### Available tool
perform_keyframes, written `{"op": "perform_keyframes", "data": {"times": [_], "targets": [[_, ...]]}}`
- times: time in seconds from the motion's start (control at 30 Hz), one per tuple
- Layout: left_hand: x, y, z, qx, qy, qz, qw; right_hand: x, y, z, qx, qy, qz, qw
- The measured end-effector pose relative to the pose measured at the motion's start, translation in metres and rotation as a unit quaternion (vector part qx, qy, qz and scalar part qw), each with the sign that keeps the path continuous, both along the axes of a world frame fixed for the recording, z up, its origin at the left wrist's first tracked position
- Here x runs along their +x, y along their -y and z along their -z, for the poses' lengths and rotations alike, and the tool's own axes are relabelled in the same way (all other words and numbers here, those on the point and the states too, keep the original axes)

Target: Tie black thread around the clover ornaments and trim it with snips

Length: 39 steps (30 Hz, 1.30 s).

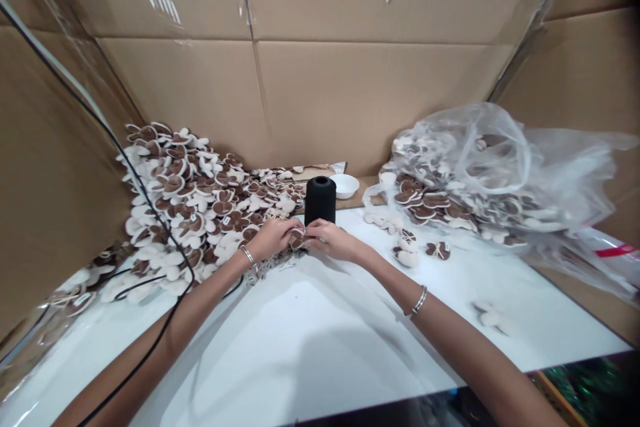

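Handling one small brown-and-white plush piece (297,239), close in front of the black cylinder (321,200) and slightly to its left; two bare hands, all places taken from that cylinder.

Left hand (276,238): front left of the cylinder, fingers pinched on the plush piece. Right hand (331,241): directly in front of the cylinder, fingertips drawn together at the piece's right edge, seemingly gripping it; whether a cord lies between them is too small to tell. Each wrist carries a silver-toned bracelet.

Large heap of like pieces (185,193): left of the cylinder, loosely piled, brown and white faces mixed, some with small white tags. Clump of thin greyish strands (265,272): front left, beside the left hand.

White bowl (346,186): just behind the cylinder, to its right. Clear plastic bag (500,153): well to the right, more pieces within and beneath it. Loose piece with a pale cord bow (438,251): right of the cylinder, apart on the white desk (350,340); a few others near it.

Progress, as judged: the piece in the hands looks mid-work. The bowed one may be complete. Pale cords also show among the left heap, so finished and unfinished stock cannot be fully separated; much probably remains.
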<state>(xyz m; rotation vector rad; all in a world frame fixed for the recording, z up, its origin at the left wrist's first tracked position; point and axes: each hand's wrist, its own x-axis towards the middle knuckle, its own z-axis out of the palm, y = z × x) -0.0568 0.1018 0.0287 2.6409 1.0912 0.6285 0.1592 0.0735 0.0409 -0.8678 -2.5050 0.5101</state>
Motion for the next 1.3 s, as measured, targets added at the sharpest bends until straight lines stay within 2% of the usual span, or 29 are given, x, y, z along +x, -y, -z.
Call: {"op": "perform_keyframes", "data": {"times": [0.1, 0.2, 0.27, 0.37, 0.5, 0.6, 0.67, 0.73, 0.77, 0.83, 0.9, 1.0, 1.07, 1.13, 1.2, 1.3], "targets": [[0.007, -0.001, -0.023, 0.095, -0.137, 0.014, 0.986, 0.003, -0.001, -0.001, 0.007, 0.034, -0.007, 0.999], [0.017, 0.011, -0.041, 0.142, -0.227, 0.045, 0.962, 0.002, 0.0, -0.004, 0.023, 0.074, 0.012, 0.997], [0.021, 0.025, -0.045, 0.157, -0.257, 0.039, 0.953, 0.0, 0.0, -0.006, 0.034, 0.091, 0.039, 0.994], [0.02, 0.047, -0.037, 0.158, -0.253, 0.002, 0.955, -0.003, 0.0, -0.006, 0.045, 0.099, 0.068, 0.992], [0.014, 0.068, -0.013, 0.096, -0.157, -0.078, 0.98, -0.007, -0.001, -0.004, 0.055, 0.064, 0.072, 0.994], [0.012, 0.075, 0.006, -0.006, 0.022, -0.123, 0.992, -0.007, -0.001, -0.003, 0.04, 0.01, 0.075, 0.996], [0.011, 0.074, 0.018, -0.1, 0.159, -0.13, 0.974, -0.006, -0.001, -0.005, 0.022, -0.02, 0.051, 0.998], [0.011, 0.067, 0.029, -0.182, 0.254, -0.125, 0.942, -0.004, -0.001, -0.007, 0.001, -0.036, 0.006, 0.999], [0.011, 0.06, 0.033, -0.207, 0.278, -0.111, 0.931, -0.003, -0.001, -0.008, -0.009, -0.039, -0.012, 0.999], [0.009, 0.045, 0.035, -0.21, 0.294, -0.082, 0.929, -0.002, -0.002, -0.009, -0.02, -0.035, -0.03, 0.999], [0.006, 0.028, 0.027, -0.186, 0.267, -0.062, 0.944, -0.002, -0.003, -0.009, -0.016, -0.021, -0.034, 0.999], [0.003, 0.01, 0.0, -0.119, 0.145, -0.039, 0.981, -0.002, -0.005, -0.007, 0.007, 0.014, -0.041, 0.999], [0.004, 0.007, -0.02, -0.067, 0.046, -0.007, 0.997, -0.004, -0.004, -0.006, 0.027, 0.051, -0.044, 0.997], [0.005, 0.011, -0.035, -0.012, -0.061, 0.017, 0.998, -0.006, -0.003, -0.006, 0.055, 0.097, -0.035, 0.993], [0.008, 0.021, -0.041, 0.039, -0.156, 0.0, 0.987, -0.008, -0.001, -0.006, 0.091, 0.13, -0.007, 0.987], [0.01, 0.041, -0.033, 0.084, -0.207, -0.056, 0.973, -0.011, 0.003, -0.007, 0.128, 0.143, 0.048, 0.98]]}}
